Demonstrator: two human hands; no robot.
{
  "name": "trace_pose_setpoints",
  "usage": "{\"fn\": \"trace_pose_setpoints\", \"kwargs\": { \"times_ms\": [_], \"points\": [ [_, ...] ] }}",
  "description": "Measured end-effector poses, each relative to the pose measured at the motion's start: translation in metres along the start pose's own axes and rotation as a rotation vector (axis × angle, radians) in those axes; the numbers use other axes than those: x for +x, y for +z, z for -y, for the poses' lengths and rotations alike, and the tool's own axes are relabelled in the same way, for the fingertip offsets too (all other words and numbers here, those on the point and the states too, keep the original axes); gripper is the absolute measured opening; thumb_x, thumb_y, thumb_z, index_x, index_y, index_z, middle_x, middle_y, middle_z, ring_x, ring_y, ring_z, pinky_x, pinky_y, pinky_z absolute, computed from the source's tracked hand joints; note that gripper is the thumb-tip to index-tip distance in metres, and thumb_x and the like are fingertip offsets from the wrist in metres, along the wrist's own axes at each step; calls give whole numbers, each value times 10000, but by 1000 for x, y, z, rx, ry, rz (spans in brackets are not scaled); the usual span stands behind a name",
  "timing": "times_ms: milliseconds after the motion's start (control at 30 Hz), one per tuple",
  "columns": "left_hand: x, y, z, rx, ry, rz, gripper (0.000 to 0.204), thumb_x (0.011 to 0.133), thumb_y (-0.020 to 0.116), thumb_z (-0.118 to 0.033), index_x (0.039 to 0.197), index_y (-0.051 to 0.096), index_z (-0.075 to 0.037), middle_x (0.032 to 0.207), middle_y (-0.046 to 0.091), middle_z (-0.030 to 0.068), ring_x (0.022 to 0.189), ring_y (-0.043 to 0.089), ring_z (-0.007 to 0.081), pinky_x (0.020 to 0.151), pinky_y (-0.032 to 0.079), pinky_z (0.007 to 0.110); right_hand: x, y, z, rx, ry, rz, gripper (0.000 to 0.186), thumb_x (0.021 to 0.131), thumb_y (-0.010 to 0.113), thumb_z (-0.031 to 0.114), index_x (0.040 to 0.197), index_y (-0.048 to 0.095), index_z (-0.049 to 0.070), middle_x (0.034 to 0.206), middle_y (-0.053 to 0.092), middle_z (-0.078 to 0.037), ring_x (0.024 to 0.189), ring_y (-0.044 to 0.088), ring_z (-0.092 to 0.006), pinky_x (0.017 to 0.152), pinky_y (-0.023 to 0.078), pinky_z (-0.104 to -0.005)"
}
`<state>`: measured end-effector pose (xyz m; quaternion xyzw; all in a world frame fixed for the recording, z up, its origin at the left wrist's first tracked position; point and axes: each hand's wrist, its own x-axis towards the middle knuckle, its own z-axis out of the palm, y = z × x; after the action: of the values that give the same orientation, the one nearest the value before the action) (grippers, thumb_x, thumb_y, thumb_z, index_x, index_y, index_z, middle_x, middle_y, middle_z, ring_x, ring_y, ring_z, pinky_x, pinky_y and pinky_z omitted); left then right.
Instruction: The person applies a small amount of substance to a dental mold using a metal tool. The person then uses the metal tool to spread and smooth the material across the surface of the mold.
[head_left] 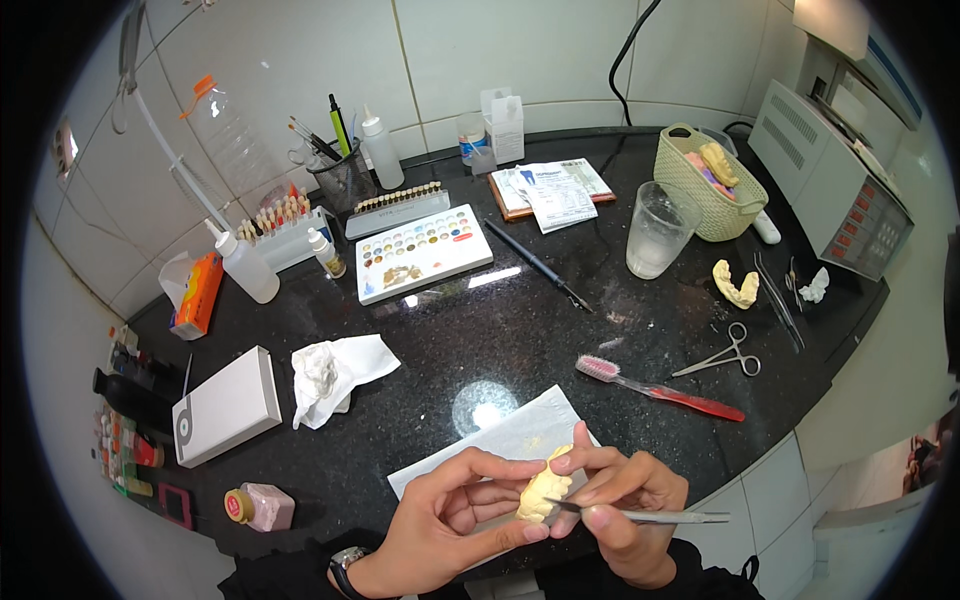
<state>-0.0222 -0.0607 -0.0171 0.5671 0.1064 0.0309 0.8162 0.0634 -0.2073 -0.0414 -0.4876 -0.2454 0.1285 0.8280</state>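
Note:
Near the front edge of the counter, my left hand (pixel 435 510) pinches a pale yellow dental cast (pixel 543 492) between thumb and fingers. My right hand (pixel 640 492) grips a slim metal scalpel (pixel 680 517), its dark pointed blade against the cast's side. Fingers of the right hand also touch the cast's upper end. Beneath both hands lies a white paper towel (pixel 530 418) with a few yellow crumbs on it. The cast's far side is hidden by my fingers.
A red toothbrush (pixel 690 400), scissor-like forceps (pixel 735 352) and another yellow cast (pixel 737 287) lie to the right. Behind stand a clear cup (pixel 660 230) and green basket (pixel 690 205). Leftward are a crumpled tissue (pixel 345 370), white box (pixel 228 407) and pink jar (pixel 268 507).

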Motion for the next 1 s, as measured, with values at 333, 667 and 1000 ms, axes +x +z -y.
{"fn": "trace_pose_setpoints", "kwargs": {
  "times_ms": [333, 667, 1000],
  "points": [
    [0, 1, -1, 15, -22, -5, 399, 761, 624, 149, 1093, 429, 46, 1194, 494, 245, 1162, 509, 338, 974, 481, 418, -1, 0, 0, 33, 10, -35, 117, 766, 624, 59, 769, 513, 25, 690, 655, -167, 986, 625, -316, 1098, 218, -505],
    [1, 2, -4, 5, -56, -5, 402, 769, 631, 129, 1104, 422, 51, 1194, 492, 248, 1149, 521, 333, 958, 494, 405, -1, -2, -1, 18, 17, -12, 116, 785, 618, 81, 795, 519, 21, 647, 648, -164, 1004, 619, -302, 1113, 187, -475],
    [-1, 0, -5, 8, -51, -15, 417, 764, 644, 118, 1108, 417, 55, 1188, 493, 249, 1129, 538, 324, 944, 504, 398, -1, -2, -2, 21, 18, 11, 103, 786, 615, 72, 795, 526, 22, 671, 659, -169, 1011, 618, -301, 1112, 190, -471]
  ]
}}
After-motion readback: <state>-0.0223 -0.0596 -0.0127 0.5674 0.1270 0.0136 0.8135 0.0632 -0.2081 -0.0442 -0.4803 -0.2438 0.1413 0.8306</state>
